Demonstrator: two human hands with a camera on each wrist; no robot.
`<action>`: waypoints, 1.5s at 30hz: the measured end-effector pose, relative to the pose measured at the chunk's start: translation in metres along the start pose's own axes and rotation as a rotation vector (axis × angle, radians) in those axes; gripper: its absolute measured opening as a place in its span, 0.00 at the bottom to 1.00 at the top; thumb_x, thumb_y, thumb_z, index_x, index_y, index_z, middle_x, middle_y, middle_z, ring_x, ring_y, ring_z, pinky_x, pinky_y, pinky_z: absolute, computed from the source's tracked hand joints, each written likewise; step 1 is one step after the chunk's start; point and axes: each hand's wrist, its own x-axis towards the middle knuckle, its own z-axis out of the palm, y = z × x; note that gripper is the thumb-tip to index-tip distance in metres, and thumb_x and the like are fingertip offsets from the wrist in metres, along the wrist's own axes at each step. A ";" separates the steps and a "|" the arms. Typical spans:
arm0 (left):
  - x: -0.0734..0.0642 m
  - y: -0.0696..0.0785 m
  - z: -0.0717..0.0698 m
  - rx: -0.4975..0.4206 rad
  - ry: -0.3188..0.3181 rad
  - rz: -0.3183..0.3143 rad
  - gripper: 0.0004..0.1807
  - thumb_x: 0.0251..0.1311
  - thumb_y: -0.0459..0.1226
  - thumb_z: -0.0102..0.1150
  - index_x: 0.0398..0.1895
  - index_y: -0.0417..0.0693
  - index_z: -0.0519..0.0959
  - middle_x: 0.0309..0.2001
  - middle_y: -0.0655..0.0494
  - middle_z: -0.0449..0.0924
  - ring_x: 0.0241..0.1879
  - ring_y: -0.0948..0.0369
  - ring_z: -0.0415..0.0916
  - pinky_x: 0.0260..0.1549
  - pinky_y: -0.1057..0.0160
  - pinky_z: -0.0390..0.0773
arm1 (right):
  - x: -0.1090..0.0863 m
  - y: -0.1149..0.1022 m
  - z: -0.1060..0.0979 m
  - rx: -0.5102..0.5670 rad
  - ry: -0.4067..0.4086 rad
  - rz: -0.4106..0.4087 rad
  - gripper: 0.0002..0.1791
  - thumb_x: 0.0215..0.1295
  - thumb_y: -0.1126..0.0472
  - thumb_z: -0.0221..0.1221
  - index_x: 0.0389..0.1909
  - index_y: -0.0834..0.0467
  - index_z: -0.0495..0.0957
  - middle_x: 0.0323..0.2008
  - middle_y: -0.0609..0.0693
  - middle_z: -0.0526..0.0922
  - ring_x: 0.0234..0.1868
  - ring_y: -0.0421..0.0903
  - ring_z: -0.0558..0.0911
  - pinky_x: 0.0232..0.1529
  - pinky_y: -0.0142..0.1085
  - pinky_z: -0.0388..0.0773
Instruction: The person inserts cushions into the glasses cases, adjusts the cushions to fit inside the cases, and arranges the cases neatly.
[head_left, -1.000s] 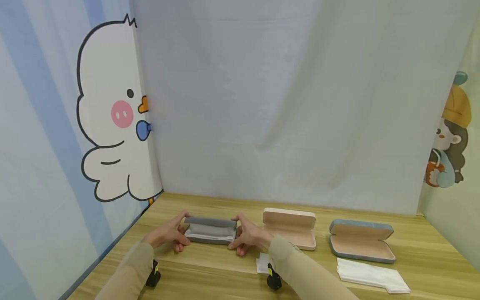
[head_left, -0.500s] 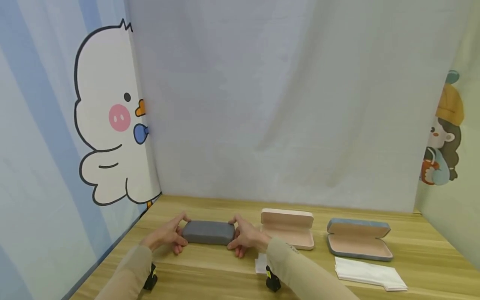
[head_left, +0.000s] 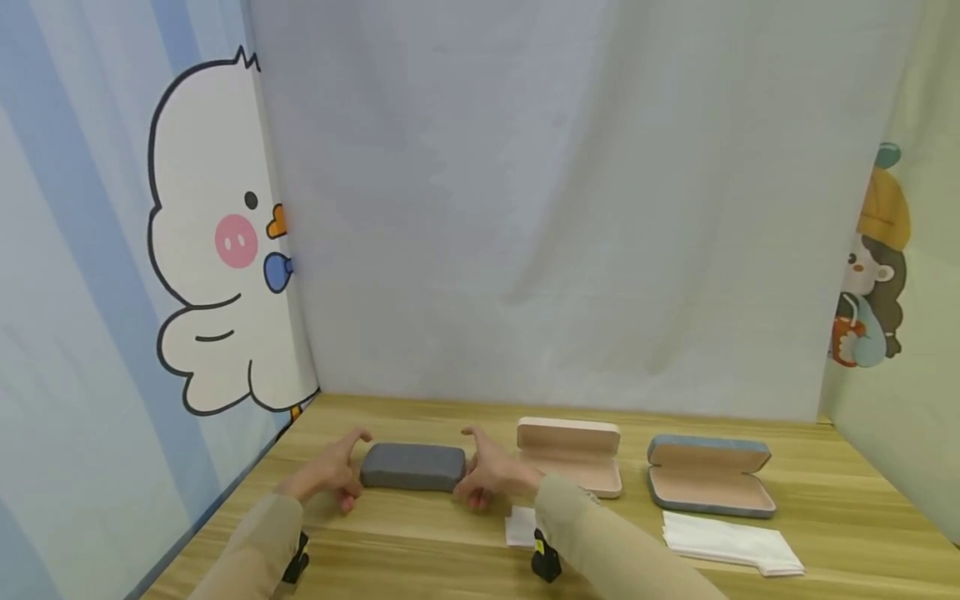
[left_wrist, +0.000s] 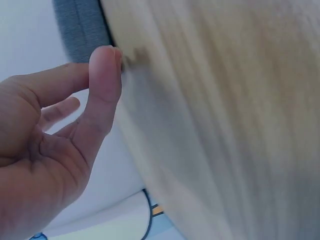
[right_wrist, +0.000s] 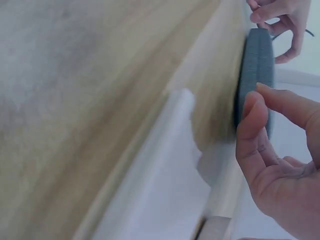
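A closed dark grey glasses case lies on the table between my hands, its lid down. My left hand is just off its left end, index finger raised and thumb apart from it. In the left wrist view the case's end shows beyond the left fingertips. My right hand is at the case's right end, thumb near the front corner and index finger lifted away from the lid. In the right wrist view, the right fingers overlap the grey case. Neither hand grips it.
To the right stand an open cream glasses case and an open blue one, both with pink lining. A folded white cloth lies before the blue case. Another white cloth is partly under the right sleeve. A grey curtain backs the table.
The grey case's lid has come down over the cloth inside. Both hands have since loosened from its ends, the left drawing away to the left. The view has shifted slightly.
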 end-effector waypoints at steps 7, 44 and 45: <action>-0.007 0.017 0.001 0.060 0.102 -0.046 0.35 0.44 0.16 0.59 0.59 0.38 0.62 0.21 0.42 0.74 0.12 0.58 0.76 0.15 0.61 0.83 | -0.010 -0.010 -0.023 0.035 -0.002 0.001 0.49 0.57 0.70 0.65 0.73 0.59 0.45 0.31 0.58 0.82 0.16 0.45 0.79 0.24 0.45 0.85; -0.018 0.087 0.051 -0.435 -0.145 0.093 0.30 0.61 0.34 0.62 0.61 0.31 0.62 0.38 0.40 0.78 0.23 0.59 0.82 0.27 0.58 0.88 | -0.090 0.000 -0.086 0.197 0.025 -0.075 0.40 0.63 0.59 0.63 0.70 0.62 0.53 0.30 0.50 0.81 0.22 0.43 0.80 0.25 0.37 0.82; -0.018 0.089 0.053 -0.439 -0.149 0.093 0.30 0.61 0.34 0.62 0.61 0.31 0.62 0.36 0.42 0.78 0.23 0.59 0.82 0.27 0.58 0.88 | -0.093 0.002 -0.087 0.198 0.025 -0.073 0.40 0.63 0.59 0.63 0.70 0.62 0.52 0.30 0.50 0.81 0.22 0.43 0.80 0.25 0.37 0.82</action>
